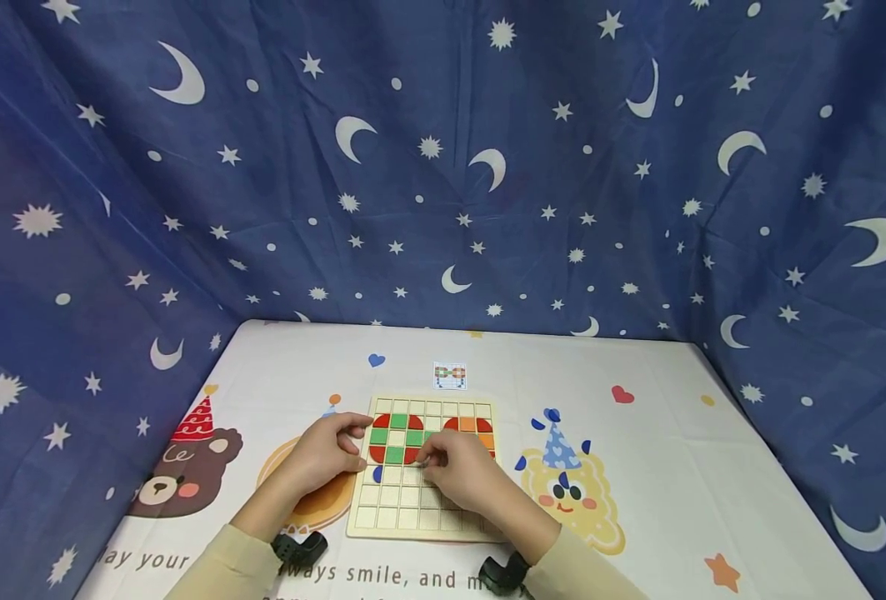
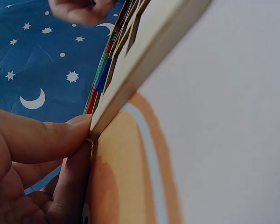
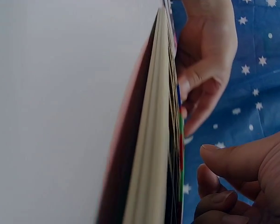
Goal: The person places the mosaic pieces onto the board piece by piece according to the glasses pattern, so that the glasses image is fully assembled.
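Observation:
A pale wooden grid board (image 1: 386,521) lies on the table with red, green and orange tiles (image 1: 396,456) in its upper rows. One blue rounded piece (image 1: 377,473) sits in a lower-left cell. My left hand (image 1: 327,454) is at the board's left edge; the left wrist view shows the thumb and a finger (image 2: 72,177) pinching that edge. Over the middle of the board hovers my right hand (image 1: 461,471), fingers bent. In the right wrist view its thumb (image 3: 238,161) and index finger are apart, with nothing visible between them.
Beyond the board lies a small pattern card (image 1: 450,376). Several loose blue pieces (image 1: 586,447) are scattered to the right on the printed white tablecloth (image 1: 660,467). A blue star-and-moon curtain (image 1: 427,167) hangs behind and at the sides.

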Demonstrator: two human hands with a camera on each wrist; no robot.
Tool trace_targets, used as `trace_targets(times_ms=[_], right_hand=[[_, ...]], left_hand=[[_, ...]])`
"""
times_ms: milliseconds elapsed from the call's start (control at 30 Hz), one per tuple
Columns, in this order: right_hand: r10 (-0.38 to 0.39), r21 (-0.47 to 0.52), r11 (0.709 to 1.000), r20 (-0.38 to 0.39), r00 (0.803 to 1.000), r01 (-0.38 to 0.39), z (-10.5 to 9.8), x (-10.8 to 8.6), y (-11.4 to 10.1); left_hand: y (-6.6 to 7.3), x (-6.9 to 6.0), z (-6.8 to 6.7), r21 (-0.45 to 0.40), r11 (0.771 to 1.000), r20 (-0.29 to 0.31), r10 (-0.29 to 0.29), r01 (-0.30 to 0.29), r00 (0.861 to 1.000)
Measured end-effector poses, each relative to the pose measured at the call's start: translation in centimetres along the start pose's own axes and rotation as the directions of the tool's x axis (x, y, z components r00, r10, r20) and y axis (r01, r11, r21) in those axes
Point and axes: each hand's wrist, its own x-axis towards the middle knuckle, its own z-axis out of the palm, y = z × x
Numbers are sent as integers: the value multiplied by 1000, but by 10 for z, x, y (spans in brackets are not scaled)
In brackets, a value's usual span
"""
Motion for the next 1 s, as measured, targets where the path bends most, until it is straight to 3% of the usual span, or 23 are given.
trace_targets(times_ms=[333, 500, 700, 867, 1000], right_hand=[[104, -26, 994, -97, 990, -107, -37, -28, 36], [193, -9, 980, -149, 970, -196, -53, -45, 54], [252, -56, 961, -229, 940, -271, -70, -65, 73], [316, -52, 941, -226, 921, -335, -87, -81, 87], [341, -116, 921, -218, 914, -371, -98, -90, 99]], left_hand=[[0, -1, 0, -3, 1000, 1, -3, 3, 1000], [-1, 0, 0, 4, 1000, 1, 1, -1, 1000], [-2, 1, -1, 6, 1000, -3, -5, 5, 1000], [0, 1, -1, 9, 1000, 1, -2, 2, 1000], [1, -1, 0, 0, 1000, -1, -5, 5, 1000]])
